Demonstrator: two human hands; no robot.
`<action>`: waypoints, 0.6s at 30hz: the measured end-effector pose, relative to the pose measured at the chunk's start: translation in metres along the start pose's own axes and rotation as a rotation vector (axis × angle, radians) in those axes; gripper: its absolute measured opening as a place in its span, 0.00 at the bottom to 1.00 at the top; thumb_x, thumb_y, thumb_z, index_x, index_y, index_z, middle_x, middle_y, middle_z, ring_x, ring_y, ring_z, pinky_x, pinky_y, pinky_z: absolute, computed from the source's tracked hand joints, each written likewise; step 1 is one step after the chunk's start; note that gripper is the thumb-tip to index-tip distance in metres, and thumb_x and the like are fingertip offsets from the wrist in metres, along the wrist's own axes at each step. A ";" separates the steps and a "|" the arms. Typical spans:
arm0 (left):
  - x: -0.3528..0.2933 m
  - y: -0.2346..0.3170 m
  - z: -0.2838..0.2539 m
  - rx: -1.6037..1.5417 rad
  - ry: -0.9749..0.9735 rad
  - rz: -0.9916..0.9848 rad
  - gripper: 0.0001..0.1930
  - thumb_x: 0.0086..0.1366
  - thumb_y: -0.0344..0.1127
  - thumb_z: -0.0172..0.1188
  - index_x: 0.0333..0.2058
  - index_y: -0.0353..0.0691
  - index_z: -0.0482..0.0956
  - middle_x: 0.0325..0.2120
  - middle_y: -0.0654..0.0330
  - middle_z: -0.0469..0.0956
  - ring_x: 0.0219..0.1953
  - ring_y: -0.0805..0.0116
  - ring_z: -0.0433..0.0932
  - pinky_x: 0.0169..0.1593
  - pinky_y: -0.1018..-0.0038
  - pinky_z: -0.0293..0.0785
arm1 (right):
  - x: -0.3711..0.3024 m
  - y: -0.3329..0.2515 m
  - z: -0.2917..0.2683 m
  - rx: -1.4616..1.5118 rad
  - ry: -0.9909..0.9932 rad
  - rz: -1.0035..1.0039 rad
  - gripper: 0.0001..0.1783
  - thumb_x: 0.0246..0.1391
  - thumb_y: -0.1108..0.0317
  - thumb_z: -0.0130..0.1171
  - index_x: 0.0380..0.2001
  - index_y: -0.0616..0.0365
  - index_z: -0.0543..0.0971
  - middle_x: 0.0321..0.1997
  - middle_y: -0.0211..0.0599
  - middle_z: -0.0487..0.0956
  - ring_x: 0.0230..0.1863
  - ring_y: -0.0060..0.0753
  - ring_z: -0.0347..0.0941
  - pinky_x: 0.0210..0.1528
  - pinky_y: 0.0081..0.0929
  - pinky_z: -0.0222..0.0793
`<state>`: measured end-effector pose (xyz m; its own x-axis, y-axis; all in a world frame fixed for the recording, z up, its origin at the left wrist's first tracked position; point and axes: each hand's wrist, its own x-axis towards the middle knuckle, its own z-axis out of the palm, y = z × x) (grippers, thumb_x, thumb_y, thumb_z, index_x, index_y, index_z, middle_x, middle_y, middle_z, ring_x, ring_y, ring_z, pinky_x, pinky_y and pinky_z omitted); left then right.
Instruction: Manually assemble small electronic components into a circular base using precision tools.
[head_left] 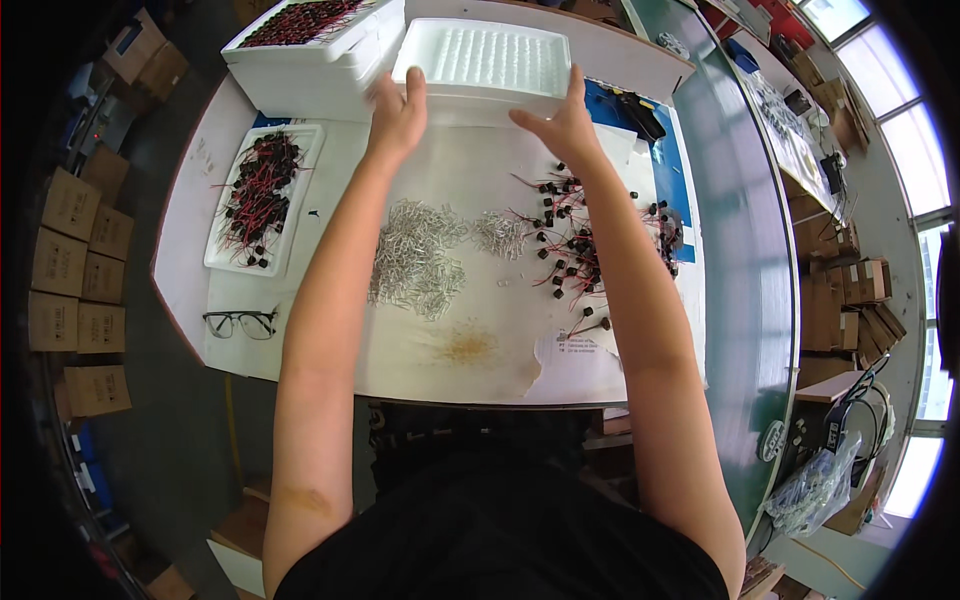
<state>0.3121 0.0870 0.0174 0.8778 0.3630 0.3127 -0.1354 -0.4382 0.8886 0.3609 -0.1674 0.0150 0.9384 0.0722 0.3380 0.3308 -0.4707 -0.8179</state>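
Observation:
At the far side of the table, a white foam tray (pixel 482 95) with rows of dimples sits between my two hands. My left hand (pixel 398 120) is at its left end, with the thumb on the rim and the other fingers blurred by motion. Around the front right corner is my right hand (pixel 568 128), its thumb across the front wall and fingers up along the right end. Below them lie a large pile of small silvery metal pieces (pixel 415 260) and a smaller pile (pixel 500 235). Black cylindrical components with red leads (pixel 575 255) are scattered by my right forearm.
At the back left, white foam boxes (pixel 310 85) hold rows of red-wired parts. A white tray (pixel 225 235) of similar components stands at the left, with eyeglasses (pixel 240 324) nearer me. A black tool (pixel 640 115) lies on a blue mat (pixel 683 200) at right. Low walls border the table.

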 end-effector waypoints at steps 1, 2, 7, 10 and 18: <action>-0.008 -0.004 0.002 0.019 0.031 0.011 0.44 0.78 0.69 0.41 0.70 0.28 0.64 0.68 0.38 0.69 0.73 0.46 0.64 0.73 0.58 0.59 | -0.004 0.001 0.003 -0.064 -0.002 -0.061 0.68 0.49 0.50 0.80 0.77 0.74 0.47 0.67 0.64 0.74 0.66 0.46 0.75 0.67 0.35 0.69; -0.011 -0.007 0.004 0.037 0.061 0.022 0.44 0.78 0.68 0.41 0.70 0.29 0.64 0.68 0.37 0.69 0.73 0.45 0.65 0.73 0.58 0.60 | -0.006 0.002 0.004 -0.129 -0.004 -0.122 0.70 0.48 0.50 0.81 0.77 0.73 0.46 0.67 0.65 0.74 0.65 0.47 0.75 0.67 0.35 0.70; 0.000 -0.010 0.007 0.085 0.154 0.040 0.40 0.79 0.65 0.43 0.70 0.32 0.65 0.60 0.42 0.76 0.65 0.49 0.73 0.69 0.59 0.64 | -0.003 -0.020 -0.004 0.149 -0.011 0.088 0.70 0.50 0.50 0.80 0.78 0.73 0.44 0.68 0.65 0.72 0.65 0.48 0.75 0.65 0.35 0.72; 0.003 -0.011 0.008 -0.091 0.001 0.010 0.44 0.76 0.67 0.47 0.67 0.27 0.66 0.65 0.34 0.70 0.69 0.39 0.69 0.71 0.55 0.62 | 0.008 -0.012 -0.011 0.244 -0.013 0.200 0.68 0.51 0.49 0.79 0.78 0.73 0.45 0.69 0.64 0.72 0.66 0.48 0.74 0.63 0.35 0.73; 0.002 -0.025 -0.002 -0.122 -0.129 -0.122 0.36 0.79 0.60 0.47 0.68 0.32 0.68 0.63 0.43 0.76 0.65 0.49 0.74 0.69 0.61 0.66 | 0.015 -0.002 -0.003 0.313 -0.040 0.145 0.59 0.57 0.46 0.75 0.76 0.69 0.55 0.62 0.54 0.76 0.61 0.39 0.75 0.62 0.33 0.70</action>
<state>0.3160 0.1003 -0.0035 0.9415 0.2956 0.1618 -0.0724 -0.2915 0.9538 0.3740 -0.1681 0.0227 0.9791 0.0620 0.1939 0.2022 -0.1863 -0.9615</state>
